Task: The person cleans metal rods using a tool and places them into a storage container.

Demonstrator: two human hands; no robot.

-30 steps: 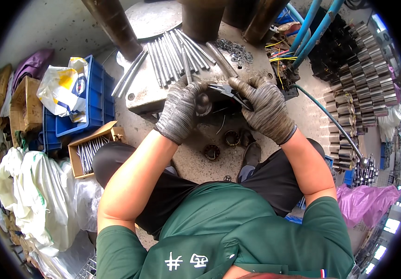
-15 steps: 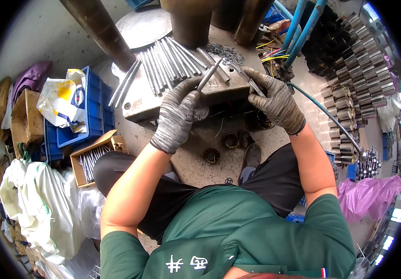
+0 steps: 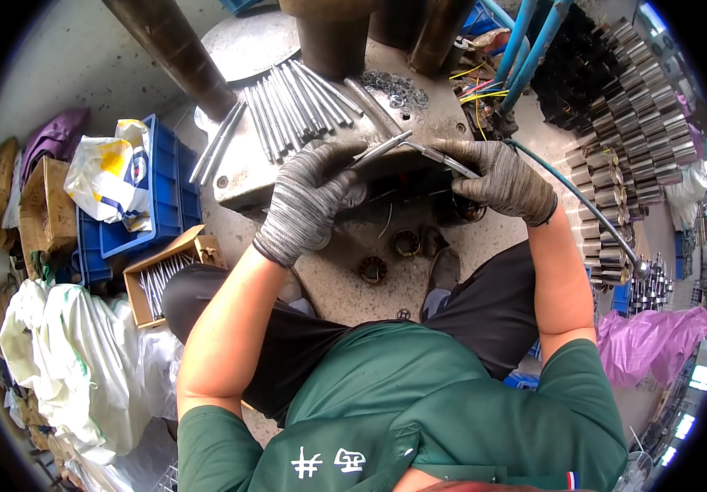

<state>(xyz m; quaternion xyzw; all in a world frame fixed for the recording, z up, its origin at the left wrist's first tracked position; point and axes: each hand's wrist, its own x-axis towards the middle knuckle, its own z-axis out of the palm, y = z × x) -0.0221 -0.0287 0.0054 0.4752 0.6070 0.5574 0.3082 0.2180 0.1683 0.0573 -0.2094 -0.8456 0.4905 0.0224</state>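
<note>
My left hand point(image 3: 308, 201), in a grey knit glove, grips one end of a thin metal rod point(image 3: 382, 149) over the front edge of a round steel machine table point(image 3: 243, 184). My right hand point(image 3: 501, 176), gloved the same way, holds another slim metal rod point(image 3: 443, 157) whose tip meets the first one between my hands. A fan of several loose steel rods point(image 3: 296, 102) lies on the table just beyond my left hand. A pile of small washers point(image 3: 394, 86) sits behind my hands.
Dark machine columns point(image 3: 333, 37) rise at the table's back. A blue crate point(image 3: 144, 205) with a plastic bag and a cardboard box of rods point(image 3: 161, 279) stand at left. Stacked metal gear-like parts point(image 3: 616, 107) fill the right. Blue hoses point(image 3: 534, 49) run at upper right.
Both hands have moved up and away from my body toward the table's front edge, and the two rods now meet tip to tip between them. My right hand has shifted further right.
</note>
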